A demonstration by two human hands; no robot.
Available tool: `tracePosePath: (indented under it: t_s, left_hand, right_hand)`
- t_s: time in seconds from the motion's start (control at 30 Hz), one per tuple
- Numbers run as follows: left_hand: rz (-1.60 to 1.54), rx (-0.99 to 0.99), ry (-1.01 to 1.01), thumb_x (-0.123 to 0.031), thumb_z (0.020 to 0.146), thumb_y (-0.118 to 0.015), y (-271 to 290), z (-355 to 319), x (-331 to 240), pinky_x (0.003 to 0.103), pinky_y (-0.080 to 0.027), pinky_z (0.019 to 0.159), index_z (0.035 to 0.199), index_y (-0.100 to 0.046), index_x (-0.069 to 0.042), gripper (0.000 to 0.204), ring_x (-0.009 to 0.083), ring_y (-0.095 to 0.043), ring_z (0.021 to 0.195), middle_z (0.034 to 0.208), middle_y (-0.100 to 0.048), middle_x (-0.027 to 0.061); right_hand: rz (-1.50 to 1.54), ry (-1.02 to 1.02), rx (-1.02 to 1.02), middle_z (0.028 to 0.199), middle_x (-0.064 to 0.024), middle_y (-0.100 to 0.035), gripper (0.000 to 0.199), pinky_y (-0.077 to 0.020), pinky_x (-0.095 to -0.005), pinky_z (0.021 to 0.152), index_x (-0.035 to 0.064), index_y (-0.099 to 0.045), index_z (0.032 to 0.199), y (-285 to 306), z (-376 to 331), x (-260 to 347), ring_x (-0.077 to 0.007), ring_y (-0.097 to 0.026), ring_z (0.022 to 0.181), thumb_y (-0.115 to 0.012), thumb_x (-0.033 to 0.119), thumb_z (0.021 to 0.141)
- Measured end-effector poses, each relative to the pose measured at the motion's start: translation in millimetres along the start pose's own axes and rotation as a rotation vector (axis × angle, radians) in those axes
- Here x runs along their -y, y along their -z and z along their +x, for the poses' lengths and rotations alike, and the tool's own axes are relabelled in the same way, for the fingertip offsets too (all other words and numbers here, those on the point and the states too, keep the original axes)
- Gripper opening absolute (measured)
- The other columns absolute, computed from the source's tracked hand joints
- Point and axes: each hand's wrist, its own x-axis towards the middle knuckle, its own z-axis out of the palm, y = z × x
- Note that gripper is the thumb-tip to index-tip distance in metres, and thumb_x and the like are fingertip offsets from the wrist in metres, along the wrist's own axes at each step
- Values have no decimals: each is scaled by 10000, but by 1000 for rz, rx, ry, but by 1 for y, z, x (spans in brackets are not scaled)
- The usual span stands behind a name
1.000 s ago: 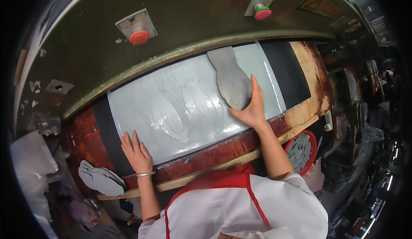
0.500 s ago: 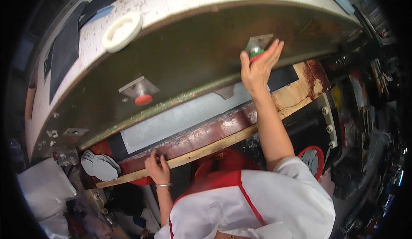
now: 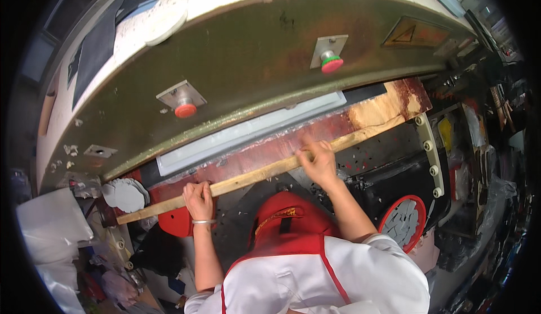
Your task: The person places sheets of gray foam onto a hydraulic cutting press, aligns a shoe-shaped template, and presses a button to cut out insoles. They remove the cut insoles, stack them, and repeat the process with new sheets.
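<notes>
I stand at a large green press. Its head [image 3: 253, 60] hangs low over the white cutting board [image 3: 248, 133], of which only a narrow strip shows. My left hand [image 3: 198, 198] is curled over the wooden rail [image 3: 265, 173] along the table's front edge. My right hand [image 3: 318, 159] rests further right on the same rail, fingers loosely spread, slightly blurred. Two red push buttons sit on the press head: one on the left [image 3: 185, 110], and one with a green ring on the right [image 3: 332, 65].
A stack of grey cut pieces [image 3: 125, 194] lies at the table's left end. A red basin [image 3: 403, 224] with grey pieces stands low on the right, another red basin [image 3: 172, 224] under the rail. White bags [image 3: 48, 229] pile at the left. Machinery crowds the right side.
My right hand left the grey die on the board, reached up to the right red button, then dropped to the rail. My left hand moved onto the rail. The press head now covers most of the board.
</notes>
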Motion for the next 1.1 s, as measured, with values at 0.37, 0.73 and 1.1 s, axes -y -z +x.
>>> tracePosePath:
  t_s: [0.37, 0.73, 1.1]
  left_hand:
    - [-45, 98, 68, -111, 813, -682, 17, -80, -17, 412, -424, 718, 751, -656, -23, 110, 301, -526, 769, 756, -539, 103]
    - [68, 152, -157, -140, 777, -701, 36, -64, -45, 520, -320, 1042, 1222, -577, -64, 468, 352, -472, 1220, 1288, -518, 168]
    - [145, 431, -211, -265, 854, -592, 66, -160, -16, 629, -100, 1117, 1351, -498, -87, 536, 428, -250, 1384, 1487, -304, 231]
  right_hand:
    - [-93, 196, -161, 1019, -175, -635, 317, -443, -450, 865, 31, -644, 1018, 22, -53, -4, -353, -553, 973, -733, 138, 733]
    - [-126, 133, -169, 1331, -304, -344, 926, -362, -499, 1038, 82, -433, 1371, 1, -51, 2, -475, -338, 1246, -811, 185, 532]
    - [786, -296, -120, 1307, -196, -483, 1069, -358, -386, 1056, 60, -242, 1439, 57, -147, 38, -276, -496, 1203, -860, 113, 568]
